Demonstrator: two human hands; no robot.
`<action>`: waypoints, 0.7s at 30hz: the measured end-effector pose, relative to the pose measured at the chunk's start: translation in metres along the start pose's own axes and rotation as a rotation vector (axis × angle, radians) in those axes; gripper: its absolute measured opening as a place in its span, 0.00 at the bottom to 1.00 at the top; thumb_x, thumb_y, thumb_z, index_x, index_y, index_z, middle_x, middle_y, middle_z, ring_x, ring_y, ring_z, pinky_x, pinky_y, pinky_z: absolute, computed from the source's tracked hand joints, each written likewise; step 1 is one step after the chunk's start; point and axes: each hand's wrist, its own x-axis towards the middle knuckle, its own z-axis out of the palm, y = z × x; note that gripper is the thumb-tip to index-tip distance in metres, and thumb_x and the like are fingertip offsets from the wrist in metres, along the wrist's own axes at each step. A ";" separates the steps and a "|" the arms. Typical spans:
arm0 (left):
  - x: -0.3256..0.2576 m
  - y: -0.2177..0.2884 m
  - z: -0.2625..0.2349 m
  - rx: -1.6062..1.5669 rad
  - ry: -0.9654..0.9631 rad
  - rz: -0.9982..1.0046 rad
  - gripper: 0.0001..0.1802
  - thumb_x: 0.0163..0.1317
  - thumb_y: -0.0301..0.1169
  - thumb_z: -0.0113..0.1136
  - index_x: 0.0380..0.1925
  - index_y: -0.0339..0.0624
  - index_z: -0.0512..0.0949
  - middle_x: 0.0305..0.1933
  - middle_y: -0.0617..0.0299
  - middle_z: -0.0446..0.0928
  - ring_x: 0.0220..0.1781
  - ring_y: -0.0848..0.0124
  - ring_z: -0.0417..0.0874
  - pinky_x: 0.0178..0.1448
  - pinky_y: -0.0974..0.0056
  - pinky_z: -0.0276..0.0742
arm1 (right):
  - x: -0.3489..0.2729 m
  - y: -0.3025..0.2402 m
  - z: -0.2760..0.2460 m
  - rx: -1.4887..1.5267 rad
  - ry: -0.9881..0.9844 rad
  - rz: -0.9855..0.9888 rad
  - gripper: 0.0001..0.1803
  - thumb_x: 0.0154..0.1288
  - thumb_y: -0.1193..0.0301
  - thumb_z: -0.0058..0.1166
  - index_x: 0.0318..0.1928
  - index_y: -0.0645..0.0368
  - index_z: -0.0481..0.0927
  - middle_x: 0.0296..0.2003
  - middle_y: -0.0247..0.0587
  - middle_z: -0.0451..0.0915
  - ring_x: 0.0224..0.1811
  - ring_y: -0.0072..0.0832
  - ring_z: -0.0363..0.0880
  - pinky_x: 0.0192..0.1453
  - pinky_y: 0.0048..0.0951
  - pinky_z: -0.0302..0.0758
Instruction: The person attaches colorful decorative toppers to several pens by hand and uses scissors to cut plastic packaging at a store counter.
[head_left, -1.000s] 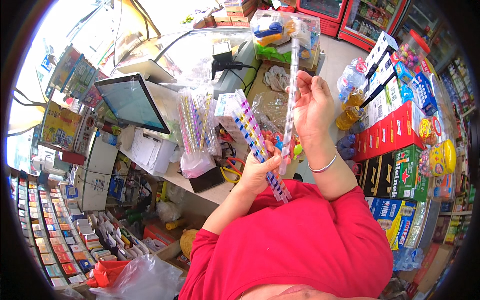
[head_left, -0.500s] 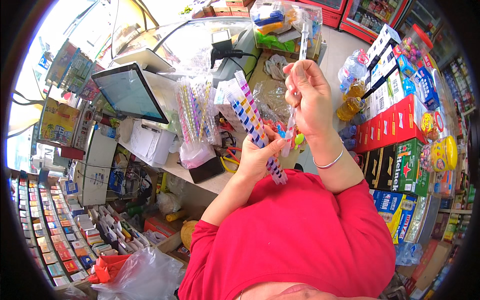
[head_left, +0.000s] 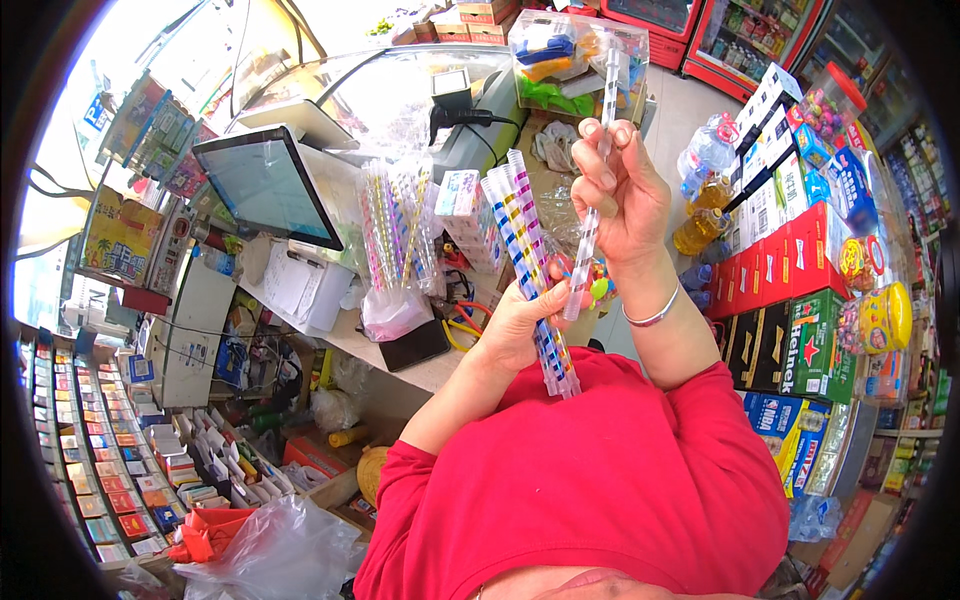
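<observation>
My left hand (head_left: 512, 328) is wrapped round a bundle of long clear plastic tubes with blue, yellow and purple stripes (head_left: 522, 225); their lower ends reach down to my red shirt. Raised to the right, my right hand (head_left: 632, 200) holds one long clear tube with whitish spiral bands (head_left: 587, 250) between thumb and fingers. This tube stands nearly upright, its lower end close to my left thumb; whether they touch I cannot tell. Left of the bundle, a clear bag of similar striped tubes (head_left: 400, 225) stands on the counter.
A tablet-like screen (head_left: 265, 185) stands at left, a dark phone (head_left: 415, 345) and yellow-handled scissors (head_left: 462, 325) on the counter. Behind is a clear plastic bin (head_left: 575, 75). Stacked red boxes (head_left: 775, 265) and oil bottles (head_left: 700, 230) line the right side.
The bundle in my left hand has shifted slightly right and down and stands more upright. My right hand's fingers have spread a little along the single tube, which it still holds.
</observation>
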 end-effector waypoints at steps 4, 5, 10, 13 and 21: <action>0.002 -0.007 -0.007 0.124 0.046 0.168 0.15 0.56 0.21 0.63 0.41 0.45 0.70 0.36 0.62 0.77 0.34 0.76 0.78 0.34 0.73 0.72 | 0.000 0.006 0.007 -0.277 0.103 -0.078 0.09 0.69 0.64 0.50 0.38 0.56 0.74 0.49 0.43 0.75 0.39 0.24 0.72 0.30 0.21 0.69; 0.004 -0.009 -0.009 0.175 0.075 0.250 0.16 0.56 0.20 0.64 0.41 0.45 0.70 0.35 0.62 0.77 0.35 0.76 0.79 0.35 0.72 0.72 | -0.001 0.010 0.015 -0.409 0.193 -0.099 0.09 0.69 0.64 0.50 0.38 0.56 0.74 0.50 0.43 0.74 0.41 0.25 0.73 0.33 0.22 0.70; 0.002 -0.007 0.003 0.360 0.184 0.414 0.17 0.52 0.17 0.66 0.38 0.44 0.71 0.33 0.64 0.78 0.35 0.75 0.80 0.41 0.68 0.77 | -0.015 0.015 0.034 -0.682 0.351 -0.043 0.08 0.69 0.65 0.50 0.39 0.56 0.74 0.48 0.39 0.75 0.40 0.20 0.74 0.39 0.22 0.71; 0.001 -0.010 0.007 0.337 0.190 0.406 0.17 0.52 0.17 0.66 0.39 0.44 0.71 0.34 0.63 0.78 0.37 0.74 0.81 0.39 0.70 0.76 | -0.018 0.014 0.027 -0.555 0.312 -0.084 0.07 0.69 0.66 0.49 0.38 0.57 0.72 0.43 0.39 0.74 0.31 0.17 0.69 0.27 0.16 0.64; -0.004 -0.003 0.003 0.187 0.129 0.257 0.16 0.55 0.20 0.64 0.42 0.45 0.72 0.35 0.63 0.78 0.29 0.77 0.74 0.32 0.73 0.68 | -0.018 0.004 0.018 -0.261 0.127 -0.066 0.08 0.69 0.65 0.49 0.36 0.56 0.69 0.41 0.42 0.72 0.29 0.20 0.65 0.21 0.14 0.58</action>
